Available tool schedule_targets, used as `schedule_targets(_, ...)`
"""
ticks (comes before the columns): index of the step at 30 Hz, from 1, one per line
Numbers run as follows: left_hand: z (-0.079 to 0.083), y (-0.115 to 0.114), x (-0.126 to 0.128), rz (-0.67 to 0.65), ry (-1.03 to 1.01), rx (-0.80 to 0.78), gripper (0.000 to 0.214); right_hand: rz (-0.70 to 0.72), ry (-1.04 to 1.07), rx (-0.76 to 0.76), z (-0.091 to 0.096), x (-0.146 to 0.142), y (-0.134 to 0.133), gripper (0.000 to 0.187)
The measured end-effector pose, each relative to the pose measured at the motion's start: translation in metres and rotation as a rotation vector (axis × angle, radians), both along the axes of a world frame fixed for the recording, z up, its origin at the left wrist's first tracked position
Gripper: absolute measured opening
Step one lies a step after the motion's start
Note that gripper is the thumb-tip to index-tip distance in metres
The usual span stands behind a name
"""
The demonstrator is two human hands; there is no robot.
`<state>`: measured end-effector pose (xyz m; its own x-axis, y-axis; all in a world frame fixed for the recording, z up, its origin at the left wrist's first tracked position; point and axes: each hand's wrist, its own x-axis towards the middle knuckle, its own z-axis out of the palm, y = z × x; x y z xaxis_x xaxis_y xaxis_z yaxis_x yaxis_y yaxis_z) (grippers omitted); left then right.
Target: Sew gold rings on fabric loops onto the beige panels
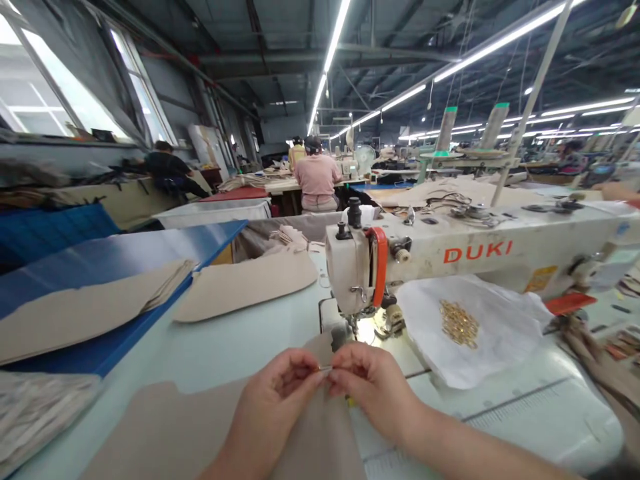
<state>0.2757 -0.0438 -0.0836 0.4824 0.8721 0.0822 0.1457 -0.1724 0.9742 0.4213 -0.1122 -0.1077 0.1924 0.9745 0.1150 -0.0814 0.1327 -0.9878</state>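
Note:
My left hand (277, 400) and my right hand (375, 390) meet in front of the sewing machine's needle area, thumbs and forefingers closed in a pinch. Between the fingertips shows a small thin light piece (326, 368) with a golden glint at its left end, too small to name. Beneath both hands lies a beige fabric panel (195, 427), its narrow end reaching towards the presser foot. The sewing machine (425, 240), with an orange part on its head, stands just beyond my fingers. To the right, a heap of small golden metal pieces (459, 325) rests on a white cloth (425, 333).
Stacked beige panels (90, 307) lie on a blue surface at left, with another stack (250, 283) on the table behind. A plastic-wrapped bundle (40, 413) is at lower left. Thread cones (445, 130) stand behind the machine. A person in pink (317, 173) sits further off.

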Motion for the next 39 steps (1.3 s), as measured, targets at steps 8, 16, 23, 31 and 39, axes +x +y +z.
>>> schedule_targets(8,-0.008,0.003,-0.003,-0.157,0.126,0.023,0.017,0.023,-0.102,0.021,-0.003,0.0,-0.001,0.007)
schedule_targets(16,-0.003,0.002,0.0,-0.093,0.143,-0.042,0.015,-0.056,-0.251,0.035,-0.003,0.0,-0.001,0.01)
schedule_targets(23,-0.007,0.003,0.001,-0.092,0.127,-0.057,0.017,-0.143,-0.492,0.066,0.001,0.001,-0.005,0.014)
schedule_targets(31,-0.008,0.001,0.002,-0.079,0.124,-0.064,0.016,-0.126,-0.687,0.135,0.005,0.001,-0.008,0.016)
schedule_targets(39,-0.003,0.002,-0.004,-0.147,0.19,-0.003,0.018,-0.103,-0.635,0.089,0.004,0.008,-0.007,0.015)
